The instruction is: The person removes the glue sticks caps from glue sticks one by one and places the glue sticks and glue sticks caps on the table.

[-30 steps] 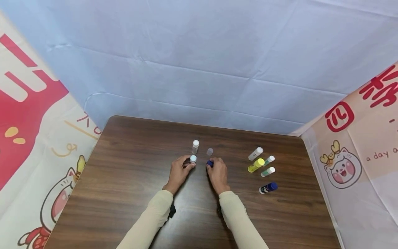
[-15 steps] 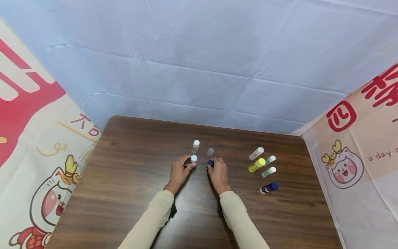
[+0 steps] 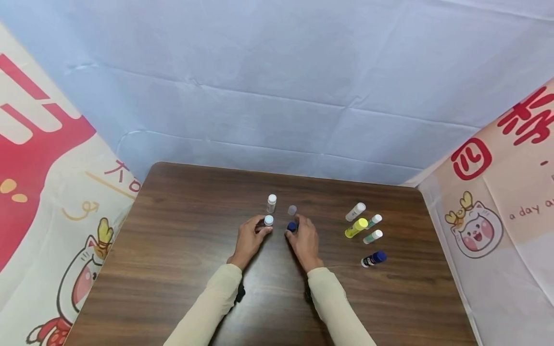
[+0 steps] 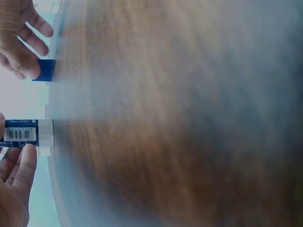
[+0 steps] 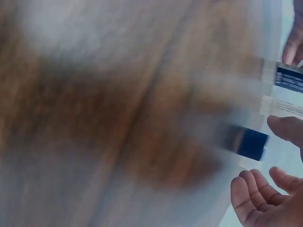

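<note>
My left hand pinches an upright glue stick with a dark blue barcode label between thumb and fingers. Its pale top shows in the head view. To the right, a blue cap stands on the table. My right hand is beside it, thumb and fingers spread around the cap. In the right wrist view the fingers look apart from it. Behind the hands stand a white-topped glue stick and a small translucent cap.
On the right of the brown wooden table stand several glue sticks: a white one, a yellow one, green-labelled ones and one with a blue cap. A pale cloth wall hangs behind the table.
My right hand's fingers have loosened and spread away from the blue cap, which shows more fully. The left hand keeps its hold on the glue stick in the same place.
</note>
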A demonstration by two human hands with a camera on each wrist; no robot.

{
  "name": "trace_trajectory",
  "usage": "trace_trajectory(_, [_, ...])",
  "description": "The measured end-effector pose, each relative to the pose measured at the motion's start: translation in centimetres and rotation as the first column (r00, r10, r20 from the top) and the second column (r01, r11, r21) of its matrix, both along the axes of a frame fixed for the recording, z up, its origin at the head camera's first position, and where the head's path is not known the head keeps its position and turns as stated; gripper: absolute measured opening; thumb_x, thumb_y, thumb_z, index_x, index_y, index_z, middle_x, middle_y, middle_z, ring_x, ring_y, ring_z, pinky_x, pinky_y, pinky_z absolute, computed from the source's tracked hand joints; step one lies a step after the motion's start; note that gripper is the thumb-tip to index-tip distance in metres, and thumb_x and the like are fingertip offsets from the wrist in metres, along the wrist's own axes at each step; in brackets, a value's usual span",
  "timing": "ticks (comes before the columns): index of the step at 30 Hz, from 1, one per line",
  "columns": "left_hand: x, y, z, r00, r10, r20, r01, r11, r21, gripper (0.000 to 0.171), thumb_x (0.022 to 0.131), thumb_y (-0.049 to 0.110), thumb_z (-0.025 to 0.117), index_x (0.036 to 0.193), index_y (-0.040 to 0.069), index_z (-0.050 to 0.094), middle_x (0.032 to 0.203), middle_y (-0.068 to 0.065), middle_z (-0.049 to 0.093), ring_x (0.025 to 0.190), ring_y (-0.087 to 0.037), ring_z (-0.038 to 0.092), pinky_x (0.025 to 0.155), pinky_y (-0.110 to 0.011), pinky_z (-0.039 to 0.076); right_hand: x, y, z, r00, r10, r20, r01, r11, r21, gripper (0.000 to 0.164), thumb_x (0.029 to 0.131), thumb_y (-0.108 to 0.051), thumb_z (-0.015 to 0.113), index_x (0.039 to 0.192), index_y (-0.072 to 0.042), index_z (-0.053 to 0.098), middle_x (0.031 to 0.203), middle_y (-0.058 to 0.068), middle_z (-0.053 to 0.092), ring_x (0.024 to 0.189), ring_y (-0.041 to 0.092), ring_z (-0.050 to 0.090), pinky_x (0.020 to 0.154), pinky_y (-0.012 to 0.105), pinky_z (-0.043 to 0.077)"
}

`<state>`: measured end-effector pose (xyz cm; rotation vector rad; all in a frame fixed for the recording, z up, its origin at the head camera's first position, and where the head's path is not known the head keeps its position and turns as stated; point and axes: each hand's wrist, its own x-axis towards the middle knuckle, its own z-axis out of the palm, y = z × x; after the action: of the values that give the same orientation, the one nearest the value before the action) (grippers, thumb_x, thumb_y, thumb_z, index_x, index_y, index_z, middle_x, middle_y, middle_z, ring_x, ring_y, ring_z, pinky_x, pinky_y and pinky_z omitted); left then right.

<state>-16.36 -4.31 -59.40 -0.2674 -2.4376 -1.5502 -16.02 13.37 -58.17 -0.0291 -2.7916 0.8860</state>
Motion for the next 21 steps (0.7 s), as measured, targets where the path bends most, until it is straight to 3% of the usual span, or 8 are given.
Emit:
trace_trajectory(8, [0.0,0.0,0.3,1.000,-0.013,0.002,0.013,1.000,0.005,0.031,0.080,0.009,0.077,0.109,0.004,0.068,0.102,-0.013,0.069,0.088,-0.021,0.070,0.074,-0.022,0.055,1.4,0.9,2.9,0.997,-0.059,-0.047,0.058,0.998,-0.020,0.045,0.081,-0.019,0.078,0.121,-0.005,0.062,0.116,0.015,0.060,0.103,0.033,0.059,0.087,0.046,0.049])
trace_trajectory(12, [-0.2,-0.1,0.3,1.000,-0.013,-0.015,0.013,1.000,0.007,0.031,0.079,0.007,0.078,0.108,0.003,0.068,0.101,-0.014,0.070,0.087,-0.022,0.070,0.074,-0.023,0.055,2.0,2.1,4.3,0.989,-0.072,-0.132,0.070,0.997,-0.023,0.039,0.084,-0.016,0.076,0.119,-0.005,0.063,0.118,0.014,0.059,0.103,0.032,0.060,0.084,0.046,0.050])
trace_trajectory(21, [-0.2,-0.1,0.0,1.000,-0.014,-0.011,0.014,1.000,0.000,0.031,0.078,0.006,0.079,0.107,0.002,0.068,0.101,-0.015,0.069,0.087,-0.023,0.070,0.075,-0.023,0.055,2.3,6.3,5.4,0.933,-0.139,-0.332,0.171,0.983,0.067,0.027,0.084,-0.003,0.071,0.111,-0.001,0.066,0.118,0.017,0.058,0.103,0.036,0.056,0.070,0.049,0.051])
